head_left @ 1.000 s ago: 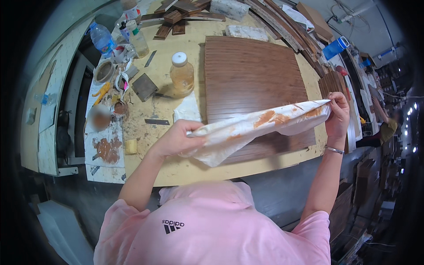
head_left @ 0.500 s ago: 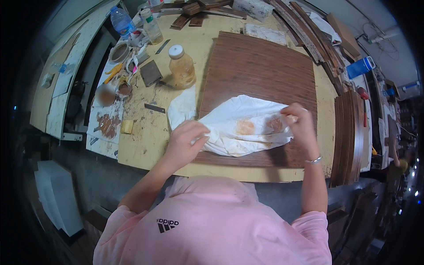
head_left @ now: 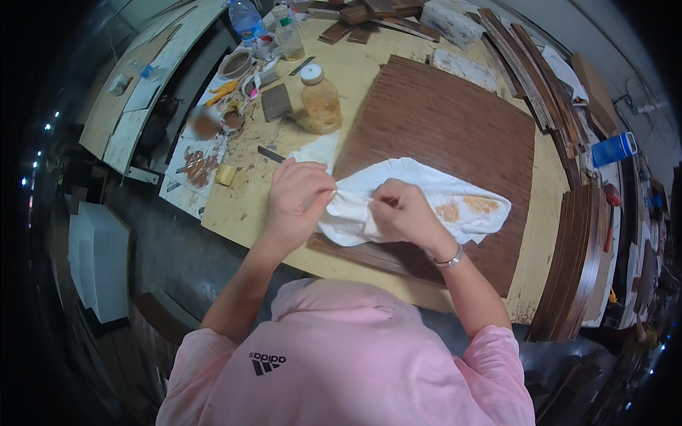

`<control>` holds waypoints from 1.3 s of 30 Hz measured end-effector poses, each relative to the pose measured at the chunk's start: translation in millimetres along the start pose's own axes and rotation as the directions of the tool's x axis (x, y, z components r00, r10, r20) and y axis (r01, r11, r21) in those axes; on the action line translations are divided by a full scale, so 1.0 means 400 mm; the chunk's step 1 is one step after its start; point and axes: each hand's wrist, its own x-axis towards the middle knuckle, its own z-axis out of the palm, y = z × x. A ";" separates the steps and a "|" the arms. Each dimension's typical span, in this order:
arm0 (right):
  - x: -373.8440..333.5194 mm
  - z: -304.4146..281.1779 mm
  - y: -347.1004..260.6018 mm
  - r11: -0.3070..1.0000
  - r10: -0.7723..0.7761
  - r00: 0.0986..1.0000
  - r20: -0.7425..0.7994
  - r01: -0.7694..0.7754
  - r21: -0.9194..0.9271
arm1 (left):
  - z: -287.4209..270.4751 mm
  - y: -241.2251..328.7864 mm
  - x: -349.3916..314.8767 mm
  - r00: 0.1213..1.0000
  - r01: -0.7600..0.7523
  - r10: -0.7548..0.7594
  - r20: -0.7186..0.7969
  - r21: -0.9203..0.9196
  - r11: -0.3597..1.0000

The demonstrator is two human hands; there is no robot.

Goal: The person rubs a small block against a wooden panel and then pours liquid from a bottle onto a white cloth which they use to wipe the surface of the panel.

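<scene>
A white cloth (head_left: pixel 405 174) with orange-brown stains lies spread over the near part of a dark brown wooden panel (head_left: pixel 447 113). My left hand (head_left: pixel 298 195) pinches the cloth near its left end, and a corner of it trails past the fingers onto the table. Close beside it, my right hand (head_left: pixel 405 213) grips the cloth around its middle, fingers curled in. The stained end stretches out loose to the right of that hand. Just beyond my left hand stands a capped plastic bottle (head_left: pixel 321 103) with amber liquid in it.
On the yellowish table (head_left: pixel 249 224), a dark flat block (head_left: pixel 276 103) and a small yellow block (head_left: pixel 226 175) lie left of the panel. Farther left are bowls, a brown-smeared sheet (head_left: pixel 195 170) and several bottles. Stacked brown strips (head_left: pixel 568 255) line the right edge.
My right hand has let go of the cloth's right end and moved left to grip its middle. My left hand still pinches the left end. The whole view has turned slightly.
</scene>
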 end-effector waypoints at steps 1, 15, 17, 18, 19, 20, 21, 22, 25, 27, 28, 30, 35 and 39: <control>0.004 -0.016 -0.008 0.988 0.037 0.999 -0.001 -0.036 0.151 | -0.004 0.003 0.003 1.000 0.009 -0.009 -0.015 -0.037 0.999; -0.002 -0.189 -0.100 0.999 -0.013 0.990 0.141 0.017 -0.027 | 0.003 0.077 0.044 0.906 0.401 -0.336 0.256 -0.270 0.875; -0.016 -0.209 -0.073 0.998 -0.061 0.997 0.038 0.061 -0.022 | 0.019 0.123 0.023 0.877 0.465 -0.382 0.292 -0.318 0.826; -0.022 -0.218 -0.076 0.998 -0.043 0.999 0.026 0.041 0.049 | 0.022 0.153 0.011 0.848 0.467 -0.287 0.445 -0.371 0.803; -0.027 -0.229 -0.082 0.993 -0.024 1.000 0.015 0.022 0.120 | 0.023 0.181 0.002 0.797 0.475 -0.176 0.578 -0.419 0.774; -0.032 -0.241 -0.088 0.982 -0.007 1.000 0.005 0.006 0.187 | 0.018 0.202 0.003 0.727 0.487 -0.048 0.685 -0.464 0.740; -0.029 -0.248 -0.072 0.952 0.041 0.998 -0.040 -0.027 0.303 | 0.006 0.214 0.014 0.686 0.459 0.028 0.728 -0.461 0.760; -0.028 -0.254 -0.065 0.925 0.010 0.999 -0.048 0.010 0.381 | 0.011 0.208 0.020 0.808 0.395 -0.042 0.587 -0.488 0.778; -0.039 -0.251 -0.081 0.798 -0.061 0.996 -0.061 0.085 0.596 | 0.025 0.136 0.056 0.957 0.259 -0.158 0.243 -0.470 0.844; -0.030 -0.227 -0.112 0.710 -0.180 0.984 0.005 0.126 0.693 | 0.036 0.114 0.088 0.987 0.118 -0.062 0.149 -0.404 0.907; -0.023 -0.215 -0.129 0.661 -0.241 0.970 0.032 0.139 0.737 | 0.044 0.100 0.100 0.994 0.048 -0.010 0.105 -0.365 0.930; -0.008 -0.180 -0.164 0.597 -0.316 0.949 0.016 0.185 0.780 | 0.089 0.066 0.092 0.978 0.055 0.054 0.204 -0.495 0.867; 0.074 -0.158 -0.183 0.536 -0.422 0.906 0.043 0.211 0.818 | 0.052 -0.035 0.028 0.874 0.465 -0.214 0.437 -0.879 0.103; 0.180 -0.148 -0.123 0.717 -0.126 0.990 0.066 0.045 0.695 | -0.109 -0.084 -0.005 0.862 0.175 -0.490 0.127 -0.983 0.054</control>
